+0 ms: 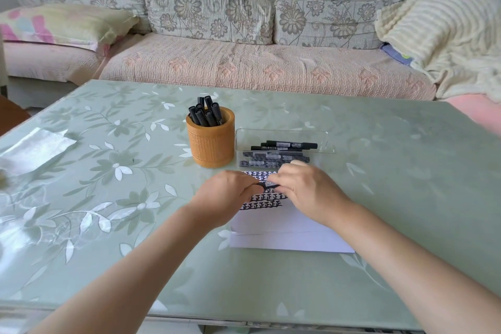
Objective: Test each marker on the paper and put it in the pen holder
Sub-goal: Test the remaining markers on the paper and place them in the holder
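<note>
A black marker lies level between my two hands, just above the white paper. My left hand grips its left end and my right hand pinches its right end; most of the marker is hidden by fingers. Rows of black test marks cover the paper's far part. Behind the paper to the left stands an orange pen holder with several black markers upright in it. To the holder's right is a clear plastic box holding several black markers lying flat.
The green floral table has a shiny reflective patch at its left. A sofa with cushions and a striped blanket runs behind the table's far edge.
</note>
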